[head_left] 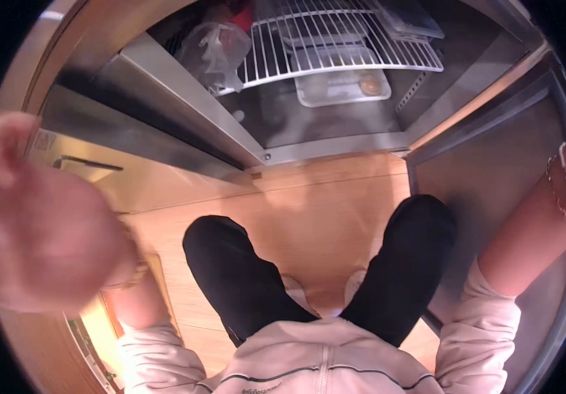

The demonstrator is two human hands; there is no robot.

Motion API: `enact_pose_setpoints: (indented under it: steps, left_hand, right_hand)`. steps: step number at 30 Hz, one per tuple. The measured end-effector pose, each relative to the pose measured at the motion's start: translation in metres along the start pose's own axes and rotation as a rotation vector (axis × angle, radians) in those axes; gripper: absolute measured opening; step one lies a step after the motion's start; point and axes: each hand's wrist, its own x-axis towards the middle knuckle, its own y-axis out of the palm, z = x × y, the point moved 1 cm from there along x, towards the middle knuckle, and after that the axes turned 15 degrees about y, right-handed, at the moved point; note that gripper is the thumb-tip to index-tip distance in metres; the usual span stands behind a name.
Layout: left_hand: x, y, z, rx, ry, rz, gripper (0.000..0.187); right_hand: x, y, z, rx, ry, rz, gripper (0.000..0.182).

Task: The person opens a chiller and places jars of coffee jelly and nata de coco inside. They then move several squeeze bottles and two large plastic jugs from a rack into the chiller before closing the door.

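My left hand (53, 230) is raised close to the camera at the left, with a bracelet at its wrist. It is smeared by motion, and I cannot tell how its fingers are set or whether they hold anything. My right forearm (525, 230), with a thin chain bracelet (558, 190), reaches past the right edge, where the hand is out of sight. Along that forearm stands the open cabinet door (480, 164). Between the arms lies the open cabinet, with a white wire shelf (322, 39) inside.
Under the shelf, a white tray (315, 92) with a small round yellowish item sits inside. A clear plastic bag (214, 52) hangs over the shelf's left side, and flat packages (407, 20) rest at its right. My bent knees are before the cabinet, above the wooden floor (322, 203).
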Motion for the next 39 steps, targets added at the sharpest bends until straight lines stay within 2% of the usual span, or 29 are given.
enact_pose_setpoints:
  steps: [1, 3, 5, 6, 7, 9, 11, 14, 17, 20, 23, 26, 27, 29, 30, 31, 32, 33, 39]
  left_hand:
    - [-0.02, 0.014, -0.005, -0.02, 0.099, 0.09, 0.029]
    - [-0.041, 0.061, -0.017, 0.067, 0.094, 0.161, 0.016]
    - [-0.059, 0.11, -0.002, 0.08, -0.151, 0.242, 0.014]
    - [-0.062, 0.131, 0.007, 0.125, -0.254, 0.356, 0.019]
    - [-0.071, 0.148, 0.025, 0.26, -0.18, 0.486, 0.027]
    - [-0.08, 0.183, 0.056, 0.396, -0.257, 0.552, 0.034]
    - [-0.088, 0.219, 0.087, 0.737, -0.211, 0.67, 0.039]
    - [-0.119, 0.25, 0.139, 0.872, -0.342, 1.131, 0.042]
    - [-0.125, 0.237, 0.161, 0.872, -0.091, 1.043, 0.029]
    - [-0.116, 0.227, 0.183, 0.659, -0.395, 1.02, 0.018]
    - [-0.098, 0.228, 0.174, 0.667, -0.31, 0.986, 0.012]
    - [-0.069, 0.241, 0.144, 0.694, -0.093, 0.833, 0.009]
    - [-0.058, 0.247, 0.137, 0.643, -0.003, 0.738, 0.007]
    - [-0.019, 0.262, 0.099, 0.587, 0.032, 0.645, 0.008]
    - [-0.007, 0.27, 0.093, 0.456, 0.078, 0.59, 0.009]
    - [0.009, 0.276, 0.073, 0.551, -0.001, 0.653, 0.012]
    - [0.004, 0.286, 0.091, 0.465, 0.028, 0.747, 0.023]
    - [0.012, 0.295, 0.084, 0.473, -0.01, 0.759, 0.022]
    - [0.053, 0.374, 0.047, 0.35, -0.093, 0.65, 0.016]
  right_hand:
    - [-0.001, 0.0, -0.002, -0.004, -0.018, -0.02, 0.04]
    - [-0.007, -0.003, -0.01, -0.001, -0.039, -0.045, 0.039]
    - [-0.011, -0.004, -0.015, -0.007, -0.057, -0.064, 0.038]
    - [-0.01, -0.003, -0.019, -0.008, -0.064, -0.071, 0.038]
    - [-0.012, -0.001, -0.023, -0.011, -0.067, -0.072, 0.037]
    - [-0.013, -0.004, -0.028, -0.013, -0.077, -0.09, 0.037]
    - [-0.013, -0.007, -0.032, -0.013, -0.092, -0.104, 0.036]
    - [-0.009, -0.012, -0.035, -0.036, -0.124, -0.122, 0.035]
    - [-0.003, -0.02, -0.041, -0.056, -0.142, -0.136, 0.034]
    - [0.0, -0.027, -0.05, -0.065, -0.148, -0.151, 0.033]
    - [0.0, -0.033, -0.054, -0.072, -0.15, -0.164, 0.032]
    - [0.001, -0.035, -0.056, -0.081, -0.162, -0.175, 0.031]
    - [0.001, -0.036, -0.056, -0.082, -0.166, -0.176, 0.03]
    - [0.001, -0.038, -0.056, -0.082, -0.169, -0.182, 0.03]
    - [0.0, -0.038, -0.056, -0.078, -0.173, -0.185, 0.029]
    - [0.0, -0.038, -0.055, -0.072, -0.178, -0.19, 0.029]
    - [0.0, -0.038, -0.054, -0.066, -0.181, -0.196, 0.029]
    - [-0.001, -0.039, -0.053, -0.059, -0.185, -0.202, 0.028]
    - [-0.001, -0.039, -0.052, -0.056, -0.205, -0.213, 0.027]
